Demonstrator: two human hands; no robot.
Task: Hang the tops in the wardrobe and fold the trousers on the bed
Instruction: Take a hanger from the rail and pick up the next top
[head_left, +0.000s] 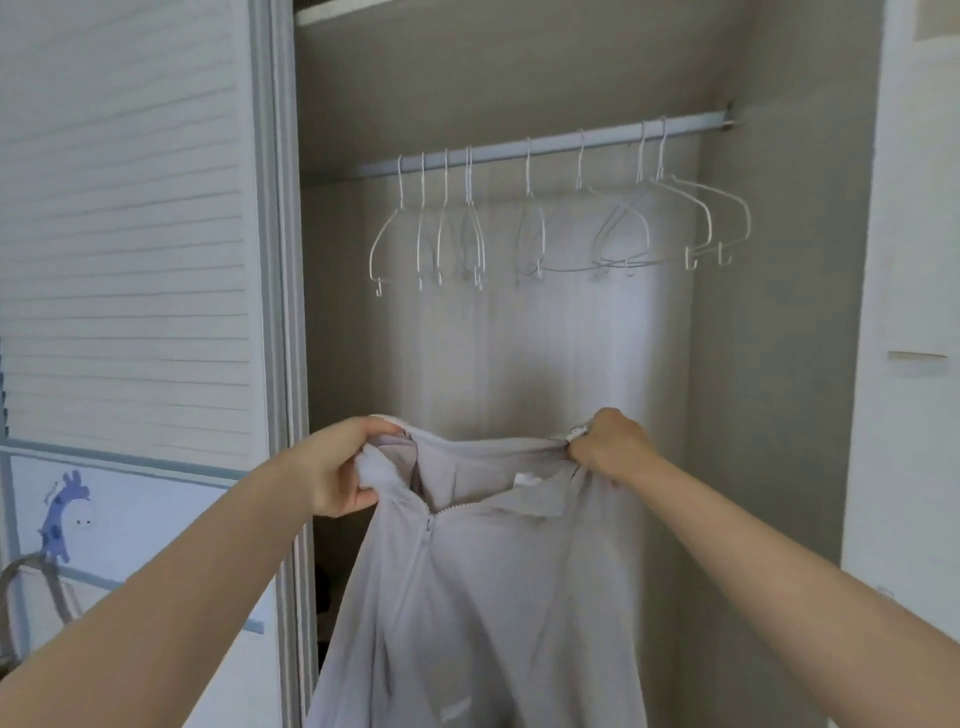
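One pale grey zip-front top (493, 587) hung between your two hands, held up in front of the open wardrobe (779, 364), below the rail and toward the wardrobe's lower middle. Zipper was partly open at the neck, a small white label showed inside the collar, body of the top dropped down out of view at the bottom edge. Your left hand (340, 467) gripped the left shoulder/collar edge, fingers curled round a bunch of fabric, thumb on top. Your right hand (610, 447) pinched the right shoulder edge, fingers clenched on the cloth, knuckles facing you. Fabric between both hands was pulled fairly taut across the top.

Above it, the hanging rail (545, 143) ran across the wardrobe from left wall to right wall, sloping up to the right in view. White wire hangers (561, 228) hung on the rail: a tight group near the left end, a few in the middle, more near the right end, none carrying clothes. Slatted sliding door (124, 234) stood at the wardrobe's left edge. Blue giraffe sticker (65, 512) sat on a white panel at lower left, below the slats. Right of the wardrobe was a white wall (914, 260).
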